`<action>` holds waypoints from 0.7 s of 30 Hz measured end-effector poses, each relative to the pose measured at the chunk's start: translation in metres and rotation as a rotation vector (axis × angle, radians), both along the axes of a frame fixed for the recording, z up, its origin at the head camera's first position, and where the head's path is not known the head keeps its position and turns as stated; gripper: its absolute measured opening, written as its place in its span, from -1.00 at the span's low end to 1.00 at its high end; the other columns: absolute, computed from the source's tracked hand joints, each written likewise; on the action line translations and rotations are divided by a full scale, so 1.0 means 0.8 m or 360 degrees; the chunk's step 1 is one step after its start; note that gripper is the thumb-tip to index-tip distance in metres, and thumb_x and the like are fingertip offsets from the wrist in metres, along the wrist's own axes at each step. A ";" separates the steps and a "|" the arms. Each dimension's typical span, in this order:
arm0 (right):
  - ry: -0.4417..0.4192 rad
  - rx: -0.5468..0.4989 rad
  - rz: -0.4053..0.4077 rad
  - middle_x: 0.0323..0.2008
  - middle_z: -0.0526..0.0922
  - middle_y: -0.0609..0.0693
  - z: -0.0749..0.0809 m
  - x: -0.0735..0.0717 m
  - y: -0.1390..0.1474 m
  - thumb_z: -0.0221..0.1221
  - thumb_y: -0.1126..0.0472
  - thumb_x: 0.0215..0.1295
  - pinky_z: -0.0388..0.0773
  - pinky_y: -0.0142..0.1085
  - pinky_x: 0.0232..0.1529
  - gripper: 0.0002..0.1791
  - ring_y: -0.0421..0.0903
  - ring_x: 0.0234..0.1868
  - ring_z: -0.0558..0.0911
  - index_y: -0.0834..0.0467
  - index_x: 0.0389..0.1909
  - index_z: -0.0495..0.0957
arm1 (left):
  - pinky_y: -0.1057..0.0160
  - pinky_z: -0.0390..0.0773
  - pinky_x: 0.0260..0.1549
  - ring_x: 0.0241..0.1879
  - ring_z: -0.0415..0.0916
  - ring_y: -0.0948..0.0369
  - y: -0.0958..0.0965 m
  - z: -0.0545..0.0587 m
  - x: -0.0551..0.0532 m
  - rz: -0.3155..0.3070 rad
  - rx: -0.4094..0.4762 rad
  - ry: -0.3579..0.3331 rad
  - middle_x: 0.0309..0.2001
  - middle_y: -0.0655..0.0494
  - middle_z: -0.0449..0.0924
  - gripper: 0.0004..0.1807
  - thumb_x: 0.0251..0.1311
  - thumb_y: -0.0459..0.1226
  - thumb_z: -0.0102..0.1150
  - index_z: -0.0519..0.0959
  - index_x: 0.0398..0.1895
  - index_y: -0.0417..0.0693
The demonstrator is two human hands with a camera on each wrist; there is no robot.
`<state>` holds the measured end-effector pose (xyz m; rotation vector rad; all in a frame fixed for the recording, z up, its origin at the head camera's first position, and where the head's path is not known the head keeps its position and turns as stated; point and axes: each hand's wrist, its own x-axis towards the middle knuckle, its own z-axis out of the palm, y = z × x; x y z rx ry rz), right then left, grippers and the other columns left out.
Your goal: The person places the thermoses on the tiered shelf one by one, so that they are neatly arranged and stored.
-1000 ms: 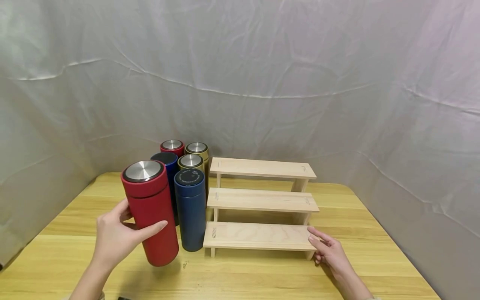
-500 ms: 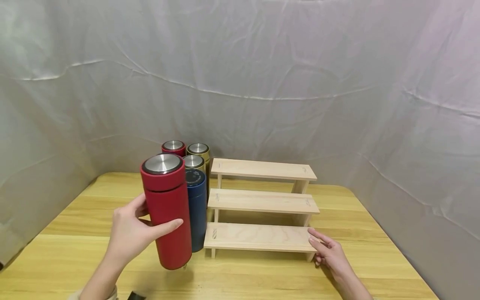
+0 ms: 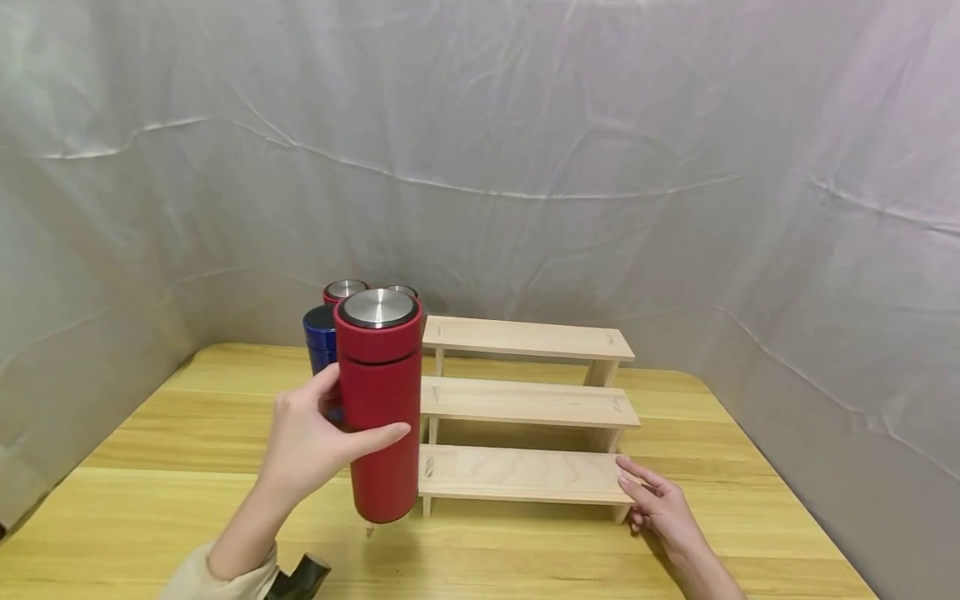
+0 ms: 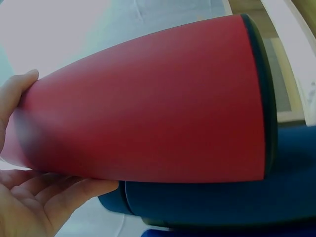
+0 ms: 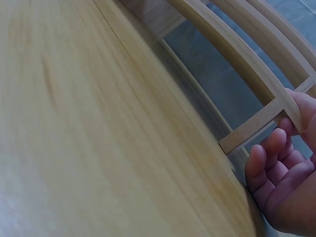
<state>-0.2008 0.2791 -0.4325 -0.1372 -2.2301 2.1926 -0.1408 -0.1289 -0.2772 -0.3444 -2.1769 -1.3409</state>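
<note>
My left hand (image 3: pixel 303 442) grips a red thermos flask (image 3: pixel 384 383) with a silver-topped lid, thumb across its front. The flask is nearly upright, with its base raised over the table and its shadow below. In the left wrist view, a matte blue flask (image 4: pixel 207 205) lies behind it; the head view hides that one. At the other side, my right hand (image 3: pixel 663 507) pinches the right end of the lowest step of a three-step wooden display stand (image 3: pixel 517 473). The right wrist view shows its curled fingers (image 5: pixel 256 160) beside the stand's front leg.
Behind the held flask stand another red flask (image 3: pixel 345 289), a shiny blue flask (image 3: pixel 320 337) and a gold-sided flask, mostly hidden. A black strap-like piece (image 3: pixel 303 577) hangs by the left sleeve (image 3: pixel 225 575). Grey cloth (image 3: pixel 525 167) surrounds the wooden table (image 3: pixel 135 500).
My left hand has carried the red thermos flask rightward, from left of the matte blue flask to in front of it, by the stand's left end. The right hand and stand stay put.
</note>
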 end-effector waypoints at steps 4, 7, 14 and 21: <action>-0.0003 0.0001 -0.0004 -0.29 0.60 -0.23 0.000 0.000 0.000 0.17 0.28 0.13 0.39 -0.43 -0.71 -0.74 -0.26 -0.77 0.32 -0.15 -0.24 0.60 | 0.25 0.55 -0.49 -0.49 0.54 0.33 0.011 0.003 -0.008 -0.0085 0.0007 0.0022 -0.38 0.16 0.60 -0.42 -0.41 -0.18 0.52 0.51 -0.18 -0.07; -0.0015 0.0000 -0.0007 -0.28 0.59 -0.25 0.000 0.000 -0.001 0.17 0.28 0.13 0.40 -0.43 -0.71 -0.74 -0.26 -0.76 0.33 -0.15 -0.24 0.60 | 0.24 0.56 -0.47 -0.47 0.55 0.33 0.020 0.005 -0.015 -0.0161 0.0050 0.0023 -0.36 0.17 0.60 -0.41 -0.40 -0.18 0.52 0.51 -0.17 -0.05; -0.0016 0.0005 -0.0003 -0.30 0.59 -0.23 0.000 -0.001 -0.001 0.17 0.28 0.13 0.41 -0.43 -0.70 -0.74 -0.26 -0.76 0.33 -0.13 -0.21 0.60 | 0.30 0.55 -0.46 -0.46 0.56 0.30 0.043 0.009 -0.030 -0.0275 0.0077 0.0012 -0.35 0.12 0.60 -0.41 -0.37 -0.14 0.51 0.51 -0.16 -0.08; -0.0016 0.0005 -0.0005 -0.36 0.60 -0.13 0.002 -0.002 -0.001 0.18 0.27 0.13 0.41 -0.42 -0.70 -0.75 -0.26 -0.77 0.33 -0.15 -0.23 0.59 | 0.28 0.56 -0.47 -0.44 0.56 0.29 0.062 0.011 -0.045 -0.0395 0.0092 0.0036 -0.34 0.12 0.61 -0.41 -0.35 -0.16 0.49 0.50 -0.14 -0.09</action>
